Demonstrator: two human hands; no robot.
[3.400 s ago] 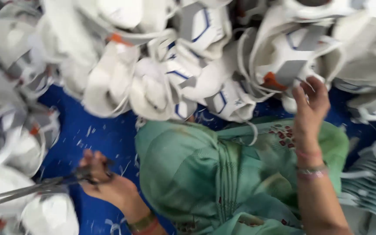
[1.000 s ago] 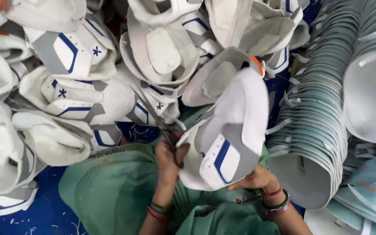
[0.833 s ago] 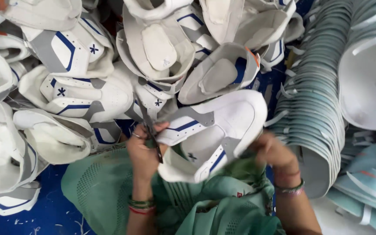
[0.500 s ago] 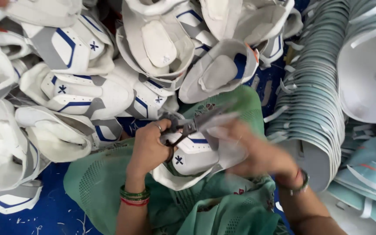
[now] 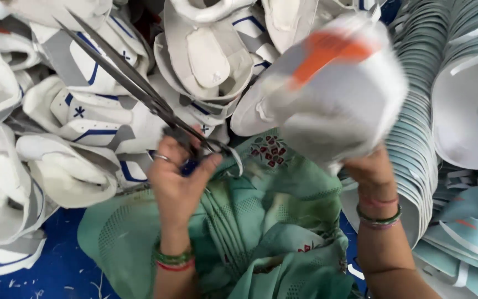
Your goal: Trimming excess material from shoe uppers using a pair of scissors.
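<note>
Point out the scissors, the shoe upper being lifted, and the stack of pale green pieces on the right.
scissors (image 5: 139,91), head view, on the long closed blades.
shoe upper (image 5: 338,94), head view, on its blurred white side.
stack of pale green pieces (image 5: 416,138), head view, on the layered edges.

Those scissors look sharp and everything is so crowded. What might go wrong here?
The left hand holds long scissors with the tips aimed into the piled shoe uppers; they might snag or nick one. The right hand lifts a blurred white piece, so its grip could slip. The green cloth lies under the handles and might catch.
</note>
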